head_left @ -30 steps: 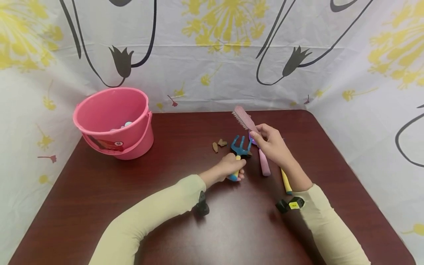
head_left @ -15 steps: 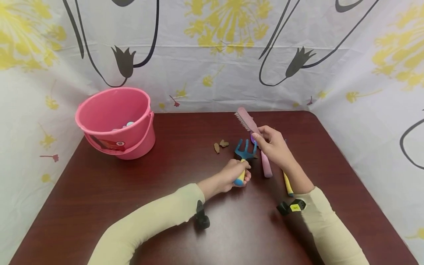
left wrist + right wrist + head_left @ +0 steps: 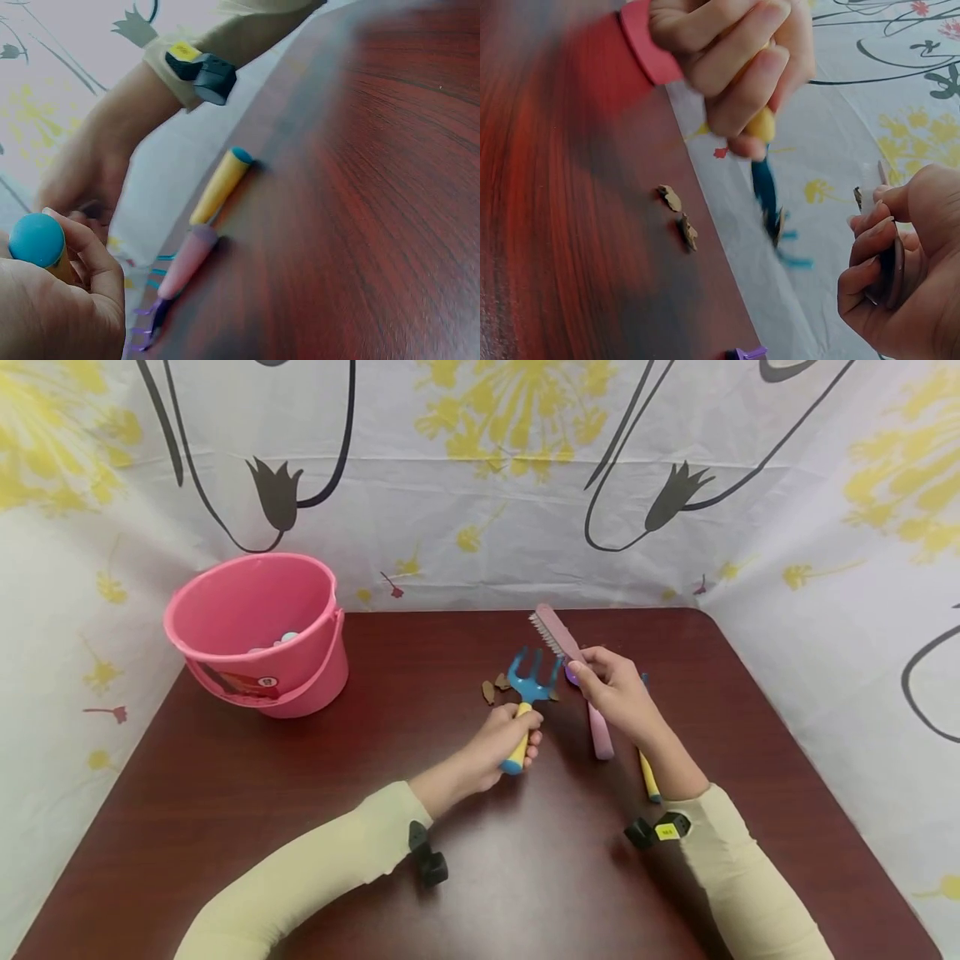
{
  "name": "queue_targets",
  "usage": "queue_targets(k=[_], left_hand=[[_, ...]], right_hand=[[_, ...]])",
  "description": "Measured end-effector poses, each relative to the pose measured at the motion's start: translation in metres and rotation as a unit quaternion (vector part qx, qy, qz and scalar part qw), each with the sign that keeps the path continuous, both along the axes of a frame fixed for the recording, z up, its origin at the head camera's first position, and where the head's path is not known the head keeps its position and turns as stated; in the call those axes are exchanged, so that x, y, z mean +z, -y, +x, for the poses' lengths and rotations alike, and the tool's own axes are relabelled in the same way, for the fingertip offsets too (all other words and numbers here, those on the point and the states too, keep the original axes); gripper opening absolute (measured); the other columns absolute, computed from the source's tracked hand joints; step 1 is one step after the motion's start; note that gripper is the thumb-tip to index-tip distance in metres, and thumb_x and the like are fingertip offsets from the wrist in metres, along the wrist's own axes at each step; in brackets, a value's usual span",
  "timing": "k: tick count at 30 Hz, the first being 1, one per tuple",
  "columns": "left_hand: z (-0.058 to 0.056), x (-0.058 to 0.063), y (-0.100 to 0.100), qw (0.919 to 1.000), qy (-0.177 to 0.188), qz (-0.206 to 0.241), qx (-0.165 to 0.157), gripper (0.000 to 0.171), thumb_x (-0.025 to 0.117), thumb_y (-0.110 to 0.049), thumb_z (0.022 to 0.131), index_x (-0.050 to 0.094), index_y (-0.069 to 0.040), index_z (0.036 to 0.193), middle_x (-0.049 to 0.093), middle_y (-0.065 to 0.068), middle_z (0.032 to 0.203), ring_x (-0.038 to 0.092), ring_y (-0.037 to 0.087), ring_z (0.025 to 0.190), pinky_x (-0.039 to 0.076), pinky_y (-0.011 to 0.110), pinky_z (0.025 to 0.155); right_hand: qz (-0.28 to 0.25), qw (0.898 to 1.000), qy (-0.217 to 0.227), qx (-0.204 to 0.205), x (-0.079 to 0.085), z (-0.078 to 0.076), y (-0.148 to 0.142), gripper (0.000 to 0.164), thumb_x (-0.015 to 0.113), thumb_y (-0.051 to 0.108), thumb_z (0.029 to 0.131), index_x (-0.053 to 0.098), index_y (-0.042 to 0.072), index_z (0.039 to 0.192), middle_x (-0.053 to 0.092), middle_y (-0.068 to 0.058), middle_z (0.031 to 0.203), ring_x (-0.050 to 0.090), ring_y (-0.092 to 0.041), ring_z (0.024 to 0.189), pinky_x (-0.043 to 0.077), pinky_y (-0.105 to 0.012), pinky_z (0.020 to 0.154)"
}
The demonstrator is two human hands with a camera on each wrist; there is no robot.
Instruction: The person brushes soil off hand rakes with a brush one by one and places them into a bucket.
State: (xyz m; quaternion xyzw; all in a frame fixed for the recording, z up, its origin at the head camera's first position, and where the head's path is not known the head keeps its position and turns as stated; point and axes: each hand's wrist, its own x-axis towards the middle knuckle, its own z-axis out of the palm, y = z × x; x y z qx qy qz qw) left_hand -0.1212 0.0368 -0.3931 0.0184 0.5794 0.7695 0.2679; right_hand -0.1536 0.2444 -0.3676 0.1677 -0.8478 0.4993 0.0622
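Note:
My left hand [image 3: 497,745] grips the yellow handle of a small garden fork [image 3: 531,688], its blue prongs pointing away from me above the table. The handle's blue end [image 3: 36,238] pokes out of that fist in the left wrist view. In my right hand [image 3: 621,695] is a pink brush [image 3: 557,632], held by its handle, white bristles facing left. Several brown, leaf-like pieces [image 3: 488,692] lie beside the fork; one [image 3: 780,226] overlaps its prongs in the right wrist view. Under my right hand lies a pink-handled purple fork [image 3: 599,732], partly hidden.
A second yellow-handled tool [image 3: 648,777] with blue prongs lies right of the purple fork, partly behind my right wrist. A pink bucket [image 3: 307,689] with small pale things inside stands at the back left. A patterned white cloth [image 3: 450,543] hangs behind the dark red table [image 3: 390,660].
My left hand with the garden fork shifts slightly right and nearer, then left and away, close to the brown pieces. My right hand and the brush stay almost still.

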Motion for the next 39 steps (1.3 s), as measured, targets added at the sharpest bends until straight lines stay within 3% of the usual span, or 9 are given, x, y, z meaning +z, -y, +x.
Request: queue_targets(k=[6, 12, 21, 30, 39], left_hand=[[-0.005, 0.008, 0.034, 0.9980, -0.035, 0.012, 0.052, 0.014, 0.047, -0.005, 0.101, 0.044, 0.000, 0.114, 0.048, 0.005, 0.074, 0.047, 0.009, 0.052, 0.043, 0.019, 0.044], [-0.006, 0.012, 0.069, 0.9954, -0.039, -0.001, 0.088, 0.016, 0.044, -0.008, 0.104, 0.041, -0.001, 0.119, 0.047, 0.006, 0.080, 0.047, 0.010, 0.054, 0.045, 0.020, 0.048], [-0.004, 0.013, 0.100, 0.9924, -0.037, -0.010, 0.117, 0.022, 0.047, -0.012, 0.106, 0.039, -0.003, 0.124, 0.048, 0.007, 0.082, 0.048, 0.011, 0.054, 0.047, 0.021, 0.052], [-0.005, 0.008, 0.100, 0.9926, -0.037, -0.016, 0.115, 0.019, 0.048, -0.010, 0.105, 0.041, -0.003, 0.120, 0.046, 0.005, 0.079, 0.044, 0.011, 0.054, 0.044, 0.019, 0.050], [-0.010, -0.005, 0.082, 0.9914, -0.014, 0.046, 0.122, 0.010, 0.045, -0.013, 0.106, 0.040, -0.006, 0.108, 0.039, 0.000, 0.070, 0.038, 0.007, 0.050, 0.035, 0.016, 0.044]], right_hand=[[-0.034, 0.999, 0.020, 0.023, 0.005, -0.001, 0.012, 0.027, 0.051, 0.013, 0.108, 0.064, -0.009, 0.117, 0.050, -0.017, 0.072, 0.043, -0.014, 0.059, 0.037, -0.024, 0.048], [-0.059, 0.997, 0.038, 0.041, -0.002, -0.008, 0.022, 0.033, 0.049, 0.022, 0.109, 0.064, -0.006, 0.120, 0.049, -0.015, 0.074, 0.040, -0.014, 0.057, 0.035, -0.025, 0.047], [-0.030, 0.999, 0.019, 0.022, -0.009, -0.011, 0.047, 0.038, 0.049, 0.028, 0.109, 0.066, -0.004, 0.120, 0.047, -0.011, 0.074, 0.040, -0.017, 0.061, 0.034, -0.029, 0.051], [0.000, 1.000, -0.011, 0.027, -0.004, -0.013, 0.055, 0.033, 0.052, 0.025, 0.108, 0.069, -0.002, 0.115, 0.045, -0.009, 0.068, 0.036, -0.017, 0.054, 0.031, -0.030, 0.046], [0.084, 0.995, -0.011, 0.042, 0.001, -0.016, 0.063, 0.034, 0.050, 0.026, 0.109, 0.071, 0.000, 0.115, 0.044, -0.003, 0.067, 0.038, -0.018, 0.057, 0.033, -0.032, 0.052]])
